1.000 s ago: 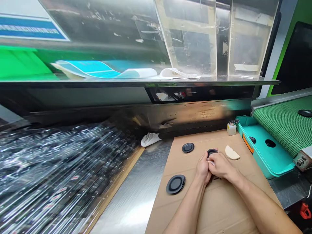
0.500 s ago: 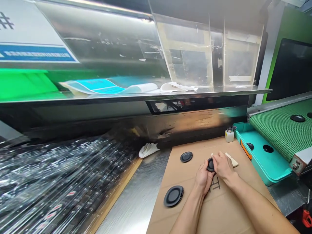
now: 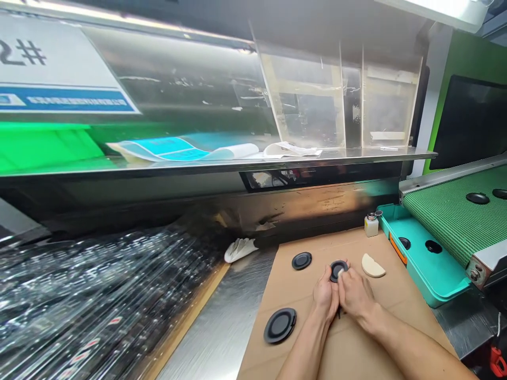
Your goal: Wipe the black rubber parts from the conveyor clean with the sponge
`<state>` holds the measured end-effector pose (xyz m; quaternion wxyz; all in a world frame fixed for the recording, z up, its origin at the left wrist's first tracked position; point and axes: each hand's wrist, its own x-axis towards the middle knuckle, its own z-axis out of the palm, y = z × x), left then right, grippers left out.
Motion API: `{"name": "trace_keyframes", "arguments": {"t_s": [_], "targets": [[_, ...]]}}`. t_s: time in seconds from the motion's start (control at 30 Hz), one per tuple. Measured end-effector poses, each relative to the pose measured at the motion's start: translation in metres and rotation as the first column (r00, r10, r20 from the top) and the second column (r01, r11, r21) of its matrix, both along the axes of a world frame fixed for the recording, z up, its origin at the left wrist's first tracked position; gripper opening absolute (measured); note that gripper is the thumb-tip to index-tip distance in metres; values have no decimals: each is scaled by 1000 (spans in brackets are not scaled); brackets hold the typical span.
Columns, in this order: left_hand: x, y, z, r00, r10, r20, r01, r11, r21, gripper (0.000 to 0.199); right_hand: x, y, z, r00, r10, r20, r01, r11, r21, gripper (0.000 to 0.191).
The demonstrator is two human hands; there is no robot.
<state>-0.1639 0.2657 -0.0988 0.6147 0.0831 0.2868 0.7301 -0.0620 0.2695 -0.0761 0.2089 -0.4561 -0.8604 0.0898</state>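
Over the cardboard sheet (image 3: 289,290), my left hand (image 3: 325,294) is closed around the edge of a small black round cap (image 3: 337,270), tilted with its ringed face showing. My right hand (image 3: 356,293) is closed, its fingertips against the cap's face. A small white bit shows at those fingertips, too small to name. Two more black round parts lie flat on the cardboard to the left: a smaller one (image 3: 301,260) farther back and a larger one (image 3: 280,325) nearer. A cream half-round pad (image 3: 373,265) rests just beyond my right hand.
Right of the cardboard sits a teal tray (image 3: 443,279) with black round parts, partly under a green conveyor belt (image 3: 439,211) carrying others. A small white bottle (image 3: 371,225) stands at the back. A white glove (image 3: 240,249) and clear plastic wrapping (image 3: 119,295) lie left, below a metal shelf (image 3: 336,156).
Both hands have shifted slightly toward me, and the cap's face has turned into view. My right hand has come down across it, uncovering the cream pad. The camera view has shifted slightly.
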Motion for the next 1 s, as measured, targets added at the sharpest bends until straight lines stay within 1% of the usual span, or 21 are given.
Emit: {"name": "trace_keyframes", "arguments": {"t_s": [0.03, 0.1, 0.17, 0.2, 0.23, 0.27, 0.3, 0.33, 0.37, 0.4, 0.43, 0.47, 0.5, 0.57, 0.63, 0.67, 0.73, 0.77, 0.87, 0.9, 1.0], "targets": [[0, 0, 1, 1000, -15, 0, 15, 1000, -6, 31, -1, -2, 1, 999, 40, -36, -41, 999, -21, 21], [-2, 1, 3, 1000, -26, -1, 26, 999, -22, 31, 2, -1, 6, 977, 169, -131, -183, 978, -103, 21], [-5, 1, 8, 1000, -10, 8, 11, 999, -42, 32, 12, 5, 14, 923, 323, -210, -367, 901, -230, 27], [-6, 1, 10, 1000, 3, 15, -2, 999, -48, 31, 19, 10, 19, 903, 364, -228, -419, 864, -279, 32], [-8, 1, 12, 1000, 19, 20, -18, 999, -50, 31, 27, 15, 23, 904, 362, -227, -418, 860, -295, 37], [-10, 1, 14, 999, 33, 25, -32, 998, -49, 31, 36, 21, 28, 929, 308, -205, -356, 895, -268, 41], [-11, 1, 16, 999, 45, 29, -44, 998, -45, 31, 44, 28, 31, 964, 207, -165, -239, 948, -209, 42], [-13, 0, 17, 998, 55, 31, -54, 998, -42, 31, 52, 34, 34, 991, 80, -109, -95, 986, -137, 40], [-14, 0, 18, 998, 60, 32, -58, 997, -40, 31, 59, 40, 35, 998, -40, -42, 37, 997, -73, 38], [-14, -1, 19, 998, 58, 34, -57, 998, -40, 31, 64, 45, 34, 992, -118, 32, 119, 992, -37, 39], [-14, -1, 20, 998, 50, 37, -49, 998, -41, 31, 67, 48, 32, 985, -147, 93, 150, 988, -32, 41], [-14, -1, 20, 998, 43, 40, -41, 998, -43, 31, 67, 50, 29, 983, -134, 124, 141, 989, -48, 41], [-13, -1, 21, 998, 39, 42, -37, 998, -47, 31, 64, 49, 25, 989, -100, 108, 108, 992, -63, 40], [-9, -1, 22, 998, 42, 46, -40, 998, -50, 30, 52, 43, 17, 999, -20, -33, 19, 999, -39, 37], [-5, -2, 22, 998, 26, 63, -24, 999, -39, 29, 35, 32, 10, 984, 92, -154, -89, 996, 24, 35], [-4, -3, 23, 997, 9, 76, -7, 999, -32, 29, 27, 27, 8, 972, 159, -171, -152, 987, 55, 34], [-2, -4, 22, 996, -20, 90, 22, 1000, -20, 29, 14, 20, 6, 955, 263, -135, -250, 962, 109, 33], [-2, -4, 22, 996, -23, 87, 25, 999, -26, 29, 11, 19, 6, 958, 266, -107, -251, 959, 130, 34], [-5, -4, 19, 999, 2, 54, 1, 998, -62, 29, 7, 18, 5, 987, 147, -61, -135, 978, 159, 35], [-6, -3, 18, 999, 1, 49, 2, 998, -68, 28, 7, 18, 4, 990, 134, -54, -123, 978, 169, 35], [-11, -1, 15, 998, -37, 47, 39, 998, -55, 29, 9, 18, 2, 976, 217, -16, -209, 956, 208, 35]]}}
